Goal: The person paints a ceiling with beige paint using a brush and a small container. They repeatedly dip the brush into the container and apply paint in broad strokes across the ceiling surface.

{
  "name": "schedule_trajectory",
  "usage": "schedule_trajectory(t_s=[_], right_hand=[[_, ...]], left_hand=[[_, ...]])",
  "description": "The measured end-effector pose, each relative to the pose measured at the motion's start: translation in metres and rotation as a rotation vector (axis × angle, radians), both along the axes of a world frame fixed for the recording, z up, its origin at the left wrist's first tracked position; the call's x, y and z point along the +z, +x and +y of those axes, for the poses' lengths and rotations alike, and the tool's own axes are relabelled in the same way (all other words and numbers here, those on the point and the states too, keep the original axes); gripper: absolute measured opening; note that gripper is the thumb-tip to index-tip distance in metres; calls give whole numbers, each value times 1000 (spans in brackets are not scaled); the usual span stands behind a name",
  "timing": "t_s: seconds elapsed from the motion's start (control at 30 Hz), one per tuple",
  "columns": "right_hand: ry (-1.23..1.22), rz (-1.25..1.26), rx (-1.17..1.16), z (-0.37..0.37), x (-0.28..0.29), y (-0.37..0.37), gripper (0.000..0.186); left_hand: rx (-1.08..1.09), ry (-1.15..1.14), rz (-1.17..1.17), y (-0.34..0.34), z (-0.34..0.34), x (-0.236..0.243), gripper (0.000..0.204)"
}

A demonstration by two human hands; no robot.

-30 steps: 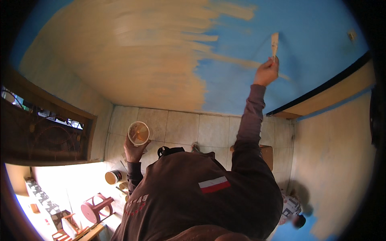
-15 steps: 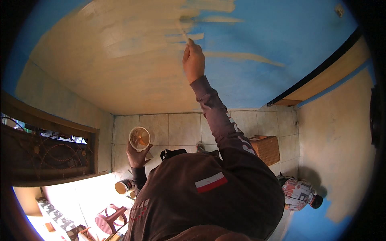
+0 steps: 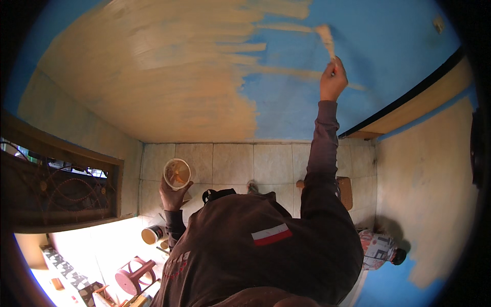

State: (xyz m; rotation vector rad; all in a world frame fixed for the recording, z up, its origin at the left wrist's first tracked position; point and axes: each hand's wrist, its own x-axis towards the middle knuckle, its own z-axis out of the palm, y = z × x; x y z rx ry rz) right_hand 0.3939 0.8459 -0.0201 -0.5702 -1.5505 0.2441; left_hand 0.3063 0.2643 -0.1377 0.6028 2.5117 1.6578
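Observation:
My right hand [image 3: 334,81] grips the handle of a paintbrush [image 3: 326,41], its bristles coated in tan paint and held against or close to the blue part of the wall [image 3: 286,61]. Tan paint [image 3: 169,77] covers the wall's left side, with uneven streaks reaching into the blue. Low on the left, my left hand [image 3: 173,196] holds a clear plastic tub [image 3: 177,174] with some tan-orange paint inside. The fingers wrap round the tub's side, partly hidden beneath it.
A brown woven-pattern stool [image 3: 346,193] stands by my right arm. Another person [image 3: 378,249] is low by the right wall. Behind my left side are a paint bucket [image 3: 151,235] and a reddish plastic stool [image 3: 134,276]. A dark grille window [image 3: 61,189] fills the left wall.
My right hand has swept the paintbrush rightward across the wall, from the tan edge onto the blue. The left hand with the tub has barely moved.

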Motion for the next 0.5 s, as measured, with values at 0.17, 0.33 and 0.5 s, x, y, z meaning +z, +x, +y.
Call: schedule_trajectory(t_s=[0.17,0.33,0.5], right_hand=[[37,-20,-220,-8,-4,-12,28],[-25,-14,129,-99,-6,-84,30],[-115,-84,397,-155,-13,-124,24]], left_hand=[[-42,-55,42,1,9,16,88],[-45,-74,45,3,13,32,90],[-40,-42,72,0,7,24,88]])
